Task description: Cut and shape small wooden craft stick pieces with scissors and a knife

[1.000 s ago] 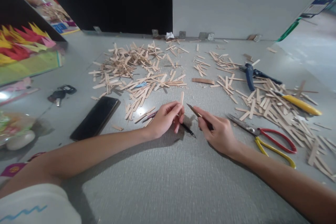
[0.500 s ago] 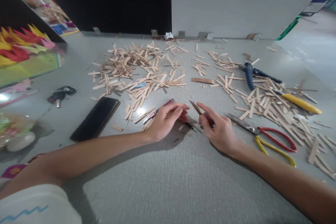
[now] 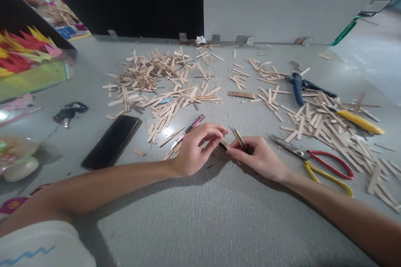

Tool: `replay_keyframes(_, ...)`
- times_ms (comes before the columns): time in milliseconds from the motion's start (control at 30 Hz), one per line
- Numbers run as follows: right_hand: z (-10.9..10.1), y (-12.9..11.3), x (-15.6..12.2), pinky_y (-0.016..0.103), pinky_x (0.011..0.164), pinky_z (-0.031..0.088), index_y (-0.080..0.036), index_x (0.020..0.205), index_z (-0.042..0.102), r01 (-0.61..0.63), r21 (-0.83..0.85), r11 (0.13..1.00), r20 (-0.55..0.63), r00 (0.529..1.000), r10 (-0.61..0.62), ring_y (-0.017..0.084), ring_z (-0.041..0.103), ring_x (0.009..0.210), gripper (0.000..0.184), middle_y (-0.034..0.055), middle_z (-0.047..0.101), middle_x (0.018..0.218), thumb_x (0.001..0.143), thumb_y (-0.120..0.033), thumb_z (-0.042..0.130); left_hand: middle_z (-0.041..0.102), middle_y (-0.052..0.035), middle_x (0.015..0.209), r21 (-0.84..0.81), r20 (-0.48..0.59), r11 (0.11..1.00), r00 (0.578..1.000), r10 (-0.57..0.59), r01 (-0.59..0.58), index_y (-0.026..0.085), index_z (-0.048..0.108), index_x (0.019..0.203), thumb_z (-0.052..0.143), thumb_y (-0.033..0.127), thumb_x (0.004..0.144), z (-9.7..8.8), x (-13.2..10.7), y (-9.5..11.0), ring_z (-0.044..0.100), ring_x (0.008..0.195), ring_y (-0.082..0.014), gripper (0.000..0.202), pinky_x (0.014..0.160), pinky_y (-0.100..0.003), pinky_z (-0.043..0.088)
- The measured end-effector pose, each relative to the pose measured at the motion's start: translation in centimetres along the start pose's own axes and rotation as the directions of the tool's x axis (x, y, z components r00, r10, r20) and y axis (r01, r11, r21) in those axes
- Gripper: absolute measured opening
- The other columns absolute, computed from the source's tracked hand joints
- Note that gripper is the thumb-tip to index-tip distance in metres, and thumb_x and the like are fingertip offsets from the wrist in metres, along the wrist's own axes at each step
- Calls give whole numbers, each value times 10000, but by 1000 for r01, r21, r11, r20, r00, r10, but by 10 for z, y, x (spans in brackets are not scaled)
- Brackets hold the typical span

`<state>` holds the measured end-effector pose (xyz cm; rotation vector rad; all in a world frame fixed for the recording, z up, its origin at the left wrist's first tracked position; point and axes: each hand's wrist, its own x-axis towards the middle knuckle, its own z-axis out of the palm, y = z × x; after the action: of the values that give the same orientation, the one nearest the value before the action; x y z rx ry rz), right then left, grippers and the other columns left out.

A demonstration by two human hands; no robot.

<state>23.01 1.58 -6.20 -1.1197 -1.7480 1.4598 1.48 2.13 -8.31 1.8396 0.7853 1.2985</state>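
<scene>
My right hand (image 3: 260, 156) is closed around a craft knife (image 3: 238, 137), whose narrow blade points up and away to the left. Thumb and fingers of my left hand (image 3: 199, 146) pinch a small thin piece (image 3: 224, 145), partly dark; its kind is mostly hidden by the fingers. My right thumb and fingertip touch the other end of that piece. Just beyond my left hand lies a purple-and-silver cutter (image 3: 191, 126) among wooden sticks (image 3: 166, 117). Scissors-like snips (image 3: 308, 156) with one red and one yellow handle rest to the right of my right hand.
Piles of wooden sticks (image 3: 153, 69) spread across the grey table (image 3: 188, 217). A black phone (image 3: 111, 142) and keys (image 3: 70, 112) lie left. Blue-handled pliers (image 3: 297, 87) and a yellow-handled tool (image 3: 360, 122) lie right. A black-and-white panel (image 3: 250, 4) stands behind.
My hands have come together. The right fingers now touch the small piece in my left hand, and the knife has swung more upright in my right grip.
</scene>
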Motion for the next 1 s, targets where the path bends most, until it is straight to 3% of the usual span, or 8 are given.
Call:
replay_keyframes(100,1,2,1,239,443,352,-201,749,638,1,39,999,-68,998,1,103,449,487,402,-35,566,599,974,-531,681,760,-104,1168,-24,-28,1000,1000,-12,11,196,665,1078,623,166,1070,1,0,-2,769,1085,-183,52,962,-327,649)
replay_keyframes(333,5,5,0,206,362,285,-215,863,592,1,103,995,-256,966,26,76,397,424,381,-52,576,623,987,-569,658,692,-35,932,59,-83,996,995,-58,63,204,642,987,659,187,1022,1,4,-3,685,845,-147,42,807,-269,590)
replay_keyframes(500,4,5,1,205,363,286,-213,812,598,23,95,995,-304,952,7,70,382,409,403,-58,559,583,969,-574,680,700,-22,880,0,19,980,979,-201,201,193,668,989,650,242,1010,-1,7,2,687,767,-137,56,721,-238,578)
replay_keyframes(633,4,4,0,207,363,277,-224,728,572,43,68,997,-321,947,-19,71,371,402,435,-69,517,530,983,-557,684,742,-24,803,-10,149,949,939,-311,316,163,726,1051,622,279,1025,-3,9,4,676,655,-129,158,603,-219,536)
replay_keyframes(867,4,5,-1,214,373,277,-229,671,554,82,23,996,-327,942,-70,76,383,406,462,-68,494,507,1006,-518,686,763,-39,793,17,307,920,873,-379,393,133,739,1038,589,296,1038,-4,10,7,600,538,-100,221,542,-218,487)
replay_keyframes(1000,5,10,-1,211,362,278,-233,902,591,135,4,991,-385,915,-123,84,349,415,356,-87,484,598,1055,-555,588,724,-23,788,-37,341,888,841,-420,459,154,651,1027,559,302,1066,-3,11,7,558,486,-81,179,490,-206,445)
